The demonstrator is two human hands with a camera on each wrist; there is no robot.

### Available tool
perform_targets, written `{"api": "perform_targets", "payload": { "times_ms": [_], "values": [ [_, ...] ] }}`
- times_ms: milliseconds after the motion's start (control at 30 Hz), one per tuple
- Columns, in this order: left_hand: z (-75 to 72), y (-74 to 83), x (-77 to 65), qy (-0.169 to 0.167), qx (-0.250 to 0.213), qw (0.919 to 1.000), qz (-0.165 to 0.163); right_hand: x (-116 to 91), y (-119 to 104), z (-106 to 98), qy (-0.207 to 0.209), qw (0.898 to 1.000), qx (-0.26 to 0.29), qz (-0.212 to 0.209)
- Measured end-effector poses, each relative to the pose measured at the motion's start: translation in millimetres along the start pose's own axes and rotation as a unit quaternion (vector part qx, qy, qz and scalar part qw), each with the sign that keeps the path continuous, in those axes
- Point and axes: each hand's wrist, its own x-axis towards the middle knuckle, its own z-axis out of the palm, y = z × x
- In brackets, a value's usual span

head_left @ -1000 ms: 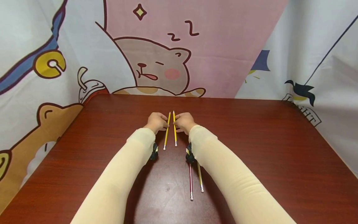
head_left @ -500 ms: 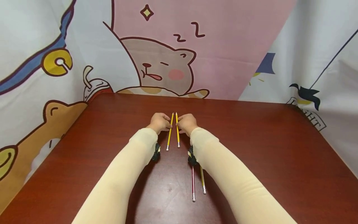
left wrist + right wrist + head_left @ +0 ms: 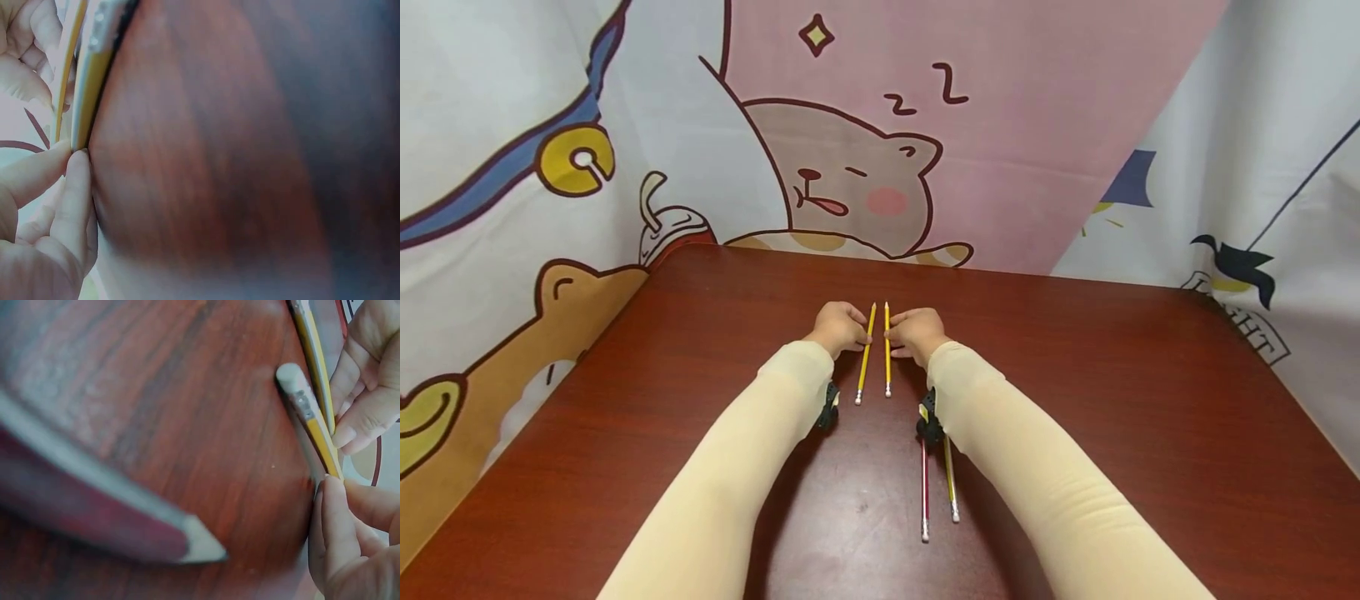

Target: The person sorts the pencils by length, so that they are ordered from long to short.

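Observation:
Two yellow pencils lie side by side on the table in the head view, tips pointing away from me and white erasers toward me. My left hand (image 3: 841, 327) pinches the left pencil (image 3: 865, 360) between thumb and finger. The right pencil (image 3: 887, 358) is pinched the same way by my right hand (image 3: 919, 331). A narrow gap separates the two, slimmer at the tips than at the erasers. Up close in the right wrist view, fingertips (image 3: 334, 494) meet the yellow shaft below its eraser (image 3: 289, 376). The left wrist view shows the left hand's pencil (image 3: 92, 87) large and blurred.
A red pencil (image 3: 925, 500) and another yellow pencil (image 3: 952, 492) lie nearer me, partly under my right forearm. The red one's sharpened tip (image 3: 203, 542) shows in the right wrist view. Behind the reddish-brown table (image 3: 1075, 400) hangs a cartoon-printed cloth (image 3: 1015, 125).
The whole head view has shifted, so everything appears further right. Both hands keep their pinch on the pencils; the gap between the tips looks slightly wider.

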Motion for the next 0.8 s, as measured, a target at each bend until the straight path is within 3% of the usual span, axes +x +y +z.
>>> {"api": "perform_targets", "payload": {
  "times_ms": [367,800],
  "values": [
    [-0.4,1.8,-0.6,-0.003,0.002,1.0,-0.001,1.2,-0.9,0.1,0.01,1.0,0.016,0.012],
    [0.7,-0.8,5.3,0.005,0.009,0.9999,-0.002,-1.4,-2.7,4.8,0.028,0.999,-0.025,0.009]
  ]
}}
